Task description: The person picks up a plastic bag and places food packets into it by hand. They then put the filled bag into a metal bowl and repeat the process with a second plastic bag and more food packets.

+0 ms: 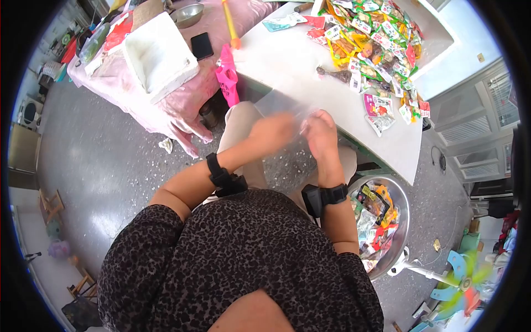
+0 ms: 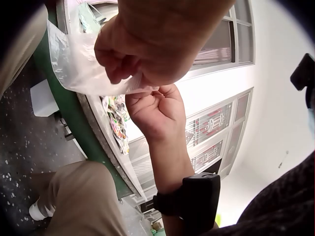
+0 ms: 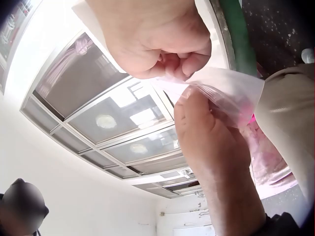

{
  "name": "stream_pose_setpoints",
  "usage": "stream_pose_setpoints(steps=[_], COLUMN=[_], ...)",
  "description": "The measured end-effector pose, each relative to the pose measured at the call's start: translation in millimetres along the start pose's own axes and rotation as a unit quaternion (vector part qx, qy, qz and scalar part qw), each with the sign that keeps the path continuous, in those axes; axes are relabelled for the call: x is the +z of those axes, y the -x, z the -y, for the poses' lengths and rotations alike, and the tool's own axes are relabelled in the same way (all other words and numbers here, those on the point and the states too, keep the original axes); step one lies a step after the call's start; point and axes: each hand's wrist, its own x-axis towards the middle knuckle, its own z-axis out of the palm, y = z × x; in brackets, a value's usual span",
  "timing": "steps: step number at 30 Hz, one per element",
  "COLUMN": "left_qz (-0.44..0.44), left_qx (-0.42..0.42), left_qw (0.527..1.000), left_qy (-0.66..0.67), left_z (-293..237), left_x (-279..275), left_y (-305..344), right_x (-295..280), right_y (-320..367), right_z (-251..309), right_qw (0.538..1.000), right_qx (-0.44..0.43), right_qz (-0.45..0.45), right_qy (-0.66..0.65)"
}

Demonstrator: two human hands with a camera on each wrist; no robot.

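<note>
Head view is showing both hands at mid-frame, the left hand (image 1: 271, 134) blurring and the right hand (image 1: 321, 135) standing out more sharply just beside it. Both are curling their fingers and pinching a transparent plastic bag (image 2: 78, 69), whose film is spreading toward the upper left of the left wrist view. Several fingertips are hiding behind knuckles and plastic, and the bag's mouth is proving hard to make out. Close by at lower right, the right forearm (image 1: 339, 224) is covering part of a metal basin (image 1: 404, 221) holding mixed packets (image 1: 381, 235). Just past the hands, the front edge of the surface (image 1: 287, 58) is running diagonally down to the right; a white stretch is lying between it and heaped food packets (image 1: 376, 41) at upper right. Behind these, the top of the frame is cutting off a white tray (image 1: 440, 47). At upper left, a foam box (image 1: 177, 80) is resting near a phone (image 1: 202, 46). Grey floor (image 1: 99, 155) is opening across the left.
</note>
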Motion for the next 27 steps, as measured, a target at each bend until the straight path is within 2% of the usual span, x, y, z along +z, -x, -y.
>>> stream_pose_setpoints(steps=[3, 6, 9, 10, 13, 14, 17, 18, 21, 25, 27], left_qz=[-0.102, -0.177, -0.175, -0.154, -0.081, -0.008, 0.062, 0.099, 0.136, 0.137, 0.139], left_qx=[0.066, 0.184, 0.277, 0.281, 0.259, 0.207, 0.146, 0.093, -0.019, -0.055, -0.054], left_qw=[0.984, 0.934, 0.903, 0.905, 0.91, 0.921, 0.938, 0.948, 0.956, 0.961, 0.961], left_qy=[-0.128, -0.251, -0.277, -0.279, -0.312, -0.329, -0.308, -0.289, -0.26, -0.235, -0.234], left_z=[8.5, 6.0, 11.9, 13.7, 36.1, 44.1, 62.6, 64.8, 68.7, 67.7, 66.0], left_x=[-19.6, -41.3, -43.9, -39.6, -14.8, -4.9, 20.9, 27.5, 44.3, 44.8, 42.7], left_y=[-19.0, -43.8, -66.2, -71.8, -89.7, -94.4, -104.5, -106.9, -112.6, -115.6, -115.0], right_x=[-3.6, -6.5, -10.5, -11.2, -19.4, -30.4, -47.8, -52.2, -66.6, -68.1, -53.0], right_y=[-15.5, -38.6, -68.0, -75.4, -99.0, -111.4, -126.0, -129.7, -150.0, -182.6, -191.0], right_z=[4.1, 6.2, -0.9, -0.8, -2.5, -9.9, -10.9, -7.6, 12.8, 31.7, 32.4], right_qw=[0.985, 0.968, 0.966, 0.957, 0.915, 0.892, 0.827, 0.806, 0.752, 0.647, 0.598], right_qx=[-0.037, -0.061, -0.131, -0.132, -0.144, -0.155, -0.215, -0.24, -0.291, -0.223, -0.154], right_qz=[-0.071, -0.085, -0.074, -0.079, -0.09, -0.088, -0.089, -0.09, -0.126, -0.181, -0.205], right_qy=[0.153, 0.228, 0.21, 0.246, 0.367, 0.416, 0.512, 0.534, 0.579, 0.706, 0.759])
